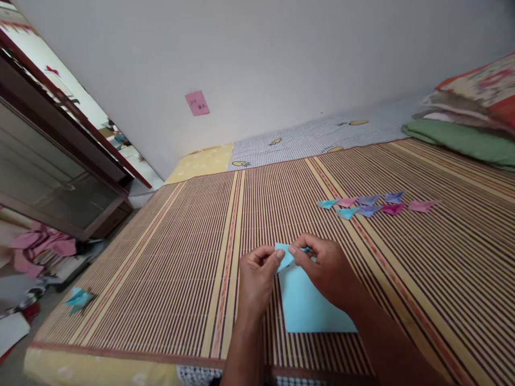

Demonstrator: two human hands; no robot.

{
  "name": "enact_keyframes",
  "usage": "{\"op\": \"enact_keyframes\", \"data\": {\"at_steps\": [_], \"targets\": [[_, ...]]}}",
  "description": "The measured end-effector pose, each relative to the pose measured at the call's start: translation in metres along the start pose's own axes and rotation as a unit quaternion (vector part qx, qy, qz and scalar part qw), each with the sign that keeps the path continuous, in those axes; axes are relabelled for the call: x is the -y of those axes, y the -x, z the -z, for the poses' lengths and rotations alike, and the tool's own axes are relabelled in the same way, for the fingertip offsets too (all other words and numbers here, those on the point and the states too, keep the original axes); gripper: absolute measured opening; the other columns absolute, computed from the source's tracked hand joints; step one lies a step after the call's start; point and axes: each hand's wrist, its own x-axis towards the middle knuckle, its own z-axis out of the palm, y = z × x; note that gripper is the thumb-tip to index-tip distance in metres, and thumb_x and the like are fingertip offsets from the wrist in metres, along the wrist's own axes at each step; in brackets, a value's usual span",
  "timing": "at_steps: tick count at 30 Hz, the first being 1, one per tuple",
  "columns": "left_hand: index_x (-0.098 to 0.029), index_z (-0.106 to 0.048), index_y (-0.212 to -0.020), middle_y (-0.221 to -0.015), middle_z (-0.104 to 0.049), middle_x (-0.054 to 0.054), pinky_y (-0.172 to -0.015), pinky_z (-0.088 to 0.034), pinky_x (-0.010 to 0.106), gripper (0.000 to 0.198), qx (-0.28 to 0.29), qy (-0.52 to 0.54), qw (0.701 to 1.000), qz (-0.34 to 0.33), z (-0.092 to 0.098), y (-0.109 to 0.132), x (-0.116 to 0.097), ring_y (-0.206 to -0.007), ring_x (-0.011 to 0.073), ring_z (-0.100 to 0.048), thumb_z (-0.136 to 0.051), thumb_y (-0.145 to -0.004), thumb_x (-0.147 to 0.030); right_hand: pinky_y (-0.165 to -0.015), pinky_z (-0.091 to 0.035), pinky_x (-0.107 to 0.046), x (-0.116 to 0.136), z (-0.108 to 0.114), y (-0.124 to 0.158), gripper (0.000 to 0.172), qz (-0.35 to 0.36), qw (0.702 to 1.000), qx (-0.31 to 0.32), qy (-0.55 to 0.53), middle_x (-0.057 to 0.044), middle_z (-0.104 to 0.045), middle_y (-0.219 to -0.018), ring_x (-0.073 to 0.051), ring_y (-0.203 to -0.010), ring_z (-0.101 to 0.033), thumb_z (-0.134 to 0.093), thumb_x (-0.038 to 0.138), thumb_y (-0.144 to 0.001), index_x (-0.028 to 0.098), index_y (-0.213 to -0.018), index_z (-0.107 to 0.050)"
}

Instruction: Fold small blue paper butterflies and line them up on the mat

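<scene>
A light blue sheet of paper (pixel 309 305) lies on the striped bamboo mat (pixel 181 241) in front of me. My left hand (pixel 255 279) pinches its folded top corner from the left, fingers curled. My right hand (pixel 328 271) pinches the same top edge from the right and covers part of the sheet. The fold between my fingertips is partly hidden.
Several folded paper shapes (pixel 374 205) in blue, pink and purple lie in rows on the mat at the right. Another blue folded piece (pixel 78 299) sits at the mat's left edge. Pillows (pixel 466 115) are stacked at far right; a wooden cabinet (pixel 52 177) stands left.
</scene>
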Motion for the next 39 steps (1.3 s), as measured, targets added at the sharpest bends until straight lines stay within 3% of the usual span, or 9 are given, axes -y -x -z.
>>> {"op": "enact_keyframes", "data": {"at_steps": [10, 39], "targets": [[-0.014, -0.074, -0.073, -0.064, -0.064, 0.0, -0.059, -0.04, 0.023, 0.023, -0.002, 0.003, 1.0, -0.008, -0.0021, 0.0014, 0.0047, -0.06, 0.0112, -0.052, -0.079, -0.078, -0.035, -0.061, -0.043, -0.028, 0.0002, 0.002, -0.0022, 0.019, 0.024, 1.0, 0.009, -0.018, -0.001, -0.065, -0.071, -0.017, -0.067, -0.06, -0.056, 0.028, -0.088, 0.019, -0.073, -0.063], [-0.014, -0.074, -0.073, -0.066, -0.066, 0.002, -0.062, -0.044, 0.025, 0.025, -0.009, -0.004, 1.0, -0.012, -0.0058, 0.0026, 0.0003, -0.062, 0.0136, -0.056, -0.079, -0.077, -0.038, -0.058, -0.044, -0.028, 0.0, 0.0, -0.0002, 0.022, 0.012, 0.999, -0.002, -0.03, -0.001, -0.065, -0.068, -0.017, -0.064, -0.061, -0.058, 0.031, -0.091, 0.019, -0.073, -0.064]]}}
